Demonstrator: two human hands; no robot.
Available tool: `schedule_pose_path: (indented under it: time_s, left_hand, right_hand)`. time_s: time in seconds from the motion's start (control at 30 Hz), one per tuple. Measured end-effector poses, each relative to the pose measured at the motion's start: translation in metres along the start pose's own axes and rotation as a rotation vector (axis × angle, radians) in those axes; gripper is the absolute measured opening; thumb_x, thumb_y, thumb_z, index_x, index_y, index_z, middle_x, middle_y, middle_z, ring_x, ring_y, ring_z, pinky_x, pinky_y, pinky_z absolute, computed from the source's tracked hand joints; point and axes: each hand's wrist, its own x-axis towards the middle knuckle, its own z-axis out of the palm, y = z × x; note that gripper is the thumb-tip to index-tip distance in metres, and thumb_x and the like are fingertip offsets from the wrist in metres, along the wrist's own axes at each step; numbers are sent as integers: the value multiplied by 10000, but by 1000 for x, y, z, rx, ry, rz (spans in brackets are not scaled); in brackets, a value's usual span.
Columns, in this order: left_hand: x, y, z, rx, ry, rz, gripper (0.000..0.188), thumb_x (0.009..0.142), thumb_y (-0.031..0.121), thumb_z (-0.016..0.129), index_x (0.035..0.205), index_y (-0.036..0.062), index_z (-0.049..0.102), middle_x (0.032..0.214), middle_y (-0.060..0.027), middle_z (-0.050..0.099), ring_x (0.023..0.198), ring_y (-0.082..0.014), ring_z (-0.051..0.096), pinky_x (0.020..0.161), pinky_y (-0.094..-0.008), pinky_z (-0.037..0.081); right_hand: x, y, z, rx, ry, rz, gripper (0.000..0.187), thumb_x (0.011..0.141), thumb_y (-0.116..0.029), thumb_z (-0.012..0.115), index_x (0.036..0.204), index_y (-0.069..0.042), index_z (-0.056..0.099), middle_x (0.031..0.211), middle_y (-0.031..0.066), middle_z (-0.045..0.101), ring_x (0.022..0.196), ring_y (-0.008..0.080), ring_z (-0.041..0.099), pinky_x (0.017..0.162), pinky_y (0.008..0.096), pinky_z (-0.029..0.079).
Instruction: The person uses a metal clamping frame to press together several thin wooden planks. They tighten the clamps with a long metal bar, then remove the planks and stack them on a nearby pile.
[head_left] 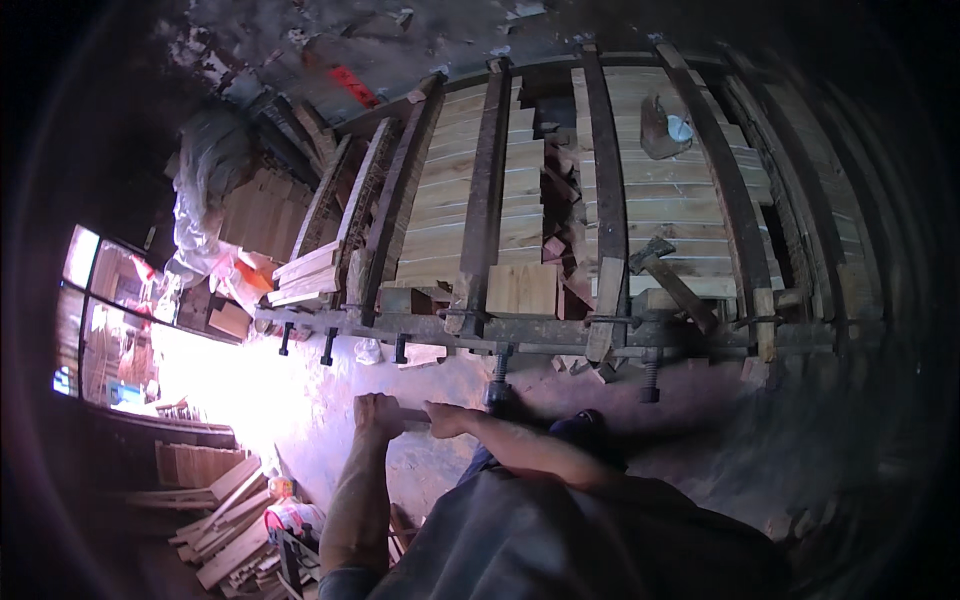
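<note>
My left hand is closed around one end of a short greyish bar. My right hand closes on the same bar, a little to the right. What the bar belongs to is hidden. Just beyond my right hand, a threaded clamp screw sticks out of the front rail of a large clamping rack, with a dark piece at its near end. Glued-looking wooden panels lie under the rack's dark crossbars. A hammer rests on the panels to the right.
More clamp screws jut from the front rail toward me. A container with a pale blue cup sits on the far panels. Loose wood strips lie at lower left, below a bright window. Plastic sheeting covers stacked wood.
</note>
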Motion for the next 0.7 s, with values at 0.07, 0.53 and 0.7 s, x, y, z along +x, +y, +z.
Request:
schedule_pose_path:
  time_s: [0.07,0.53,0.7]
  left_hand:
    - [-14,6,-21,4,-5,2,231,770,266,640,889,107,757,954,-133,732,951,-271,698,818,-397,519]
    - [-11,-34,18,-1118,305,-101,274,824,314,721,874,47,756,766,-200,697,774,-359,694,733,-426,536]
    - [-18,-35,32,-1316,332,-262,296,826,292,720,931,15,731,796,-230,688,756,-351,683,710,-419,519]
  right_hand:
    - [-9,-5,-5,32,-39,16,545,725,-46,541,1244,101,455,1101,340,616,1065,430,619,872,468,501]
    - [-121,45,-47,251,836,986,337,780,-292,650,992,-30,657,908,103,663,869,191,620,771,342,477]
    - [-112,76,-34,847,496,426,240,740,-246,713,891,-69,655,853,46,659,901,192,616,840,315,472]
